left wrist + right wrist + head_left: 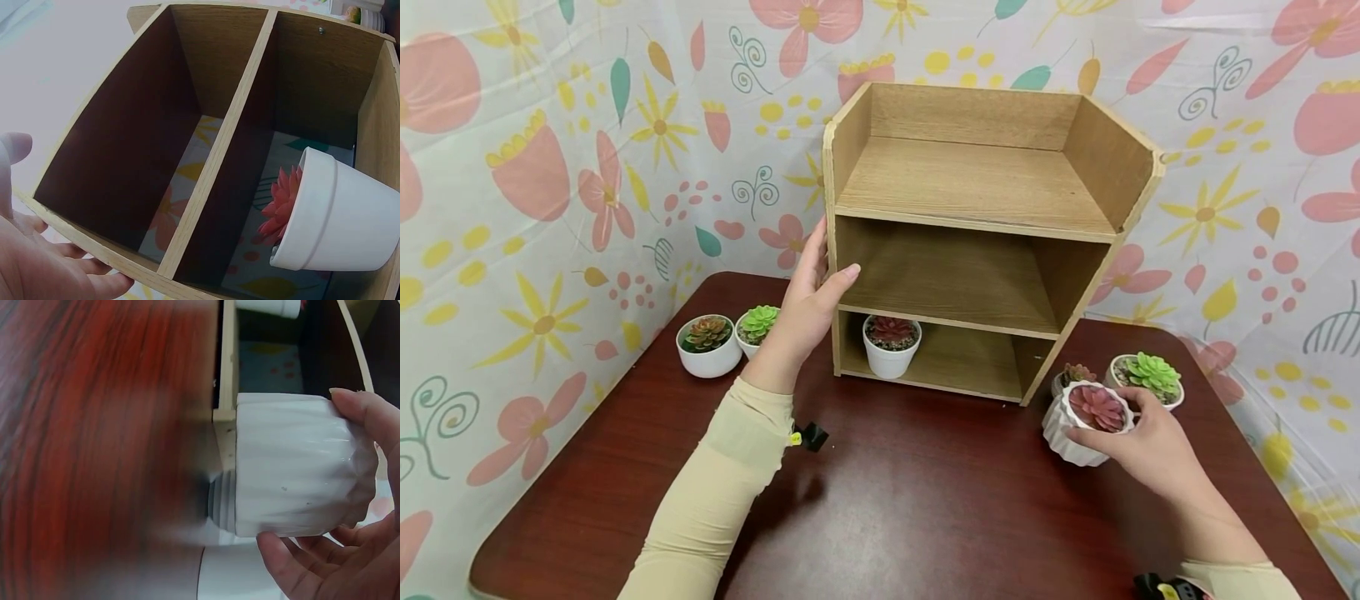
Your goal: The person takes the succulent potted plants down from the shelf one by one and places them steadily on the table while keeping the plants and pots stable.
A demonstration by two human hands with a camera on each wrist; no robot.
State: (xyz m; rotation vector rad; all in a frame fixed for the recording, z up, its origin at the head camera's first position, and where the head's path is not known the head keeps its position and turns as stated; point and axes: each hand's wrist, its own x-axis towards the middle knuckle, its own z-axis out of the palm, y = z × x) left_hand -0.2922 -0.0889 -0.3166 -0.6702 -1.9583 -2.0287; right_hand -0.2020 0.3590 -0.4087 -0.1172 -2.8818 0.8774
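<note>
My right hand [1157,446] grips a white fluted pot [300,465] with a dark red succulent [1097,407] in it, thumb on one side and fingers on the other. In the right wrist view the pot appears raised slightly off the table. My left hand [812,304] touches the left side panel of the wooden shelf [951,321], with its fingers along the outside and its thumb apart at the front. On the shelf's bottom level, at the left, stands a smooth white pot [350,215] with a red succulent [282,203].
Left of the shelf, a white bowl [709,360] with a brownish succulent stands beside a green potted succulent [758,323]. At right, a brownish succulent [1077,373] and a bright green one [1153,375] stand behind my right hand. A patterned cloth [550,208] surrounds the dark red table [917,500].
</note>
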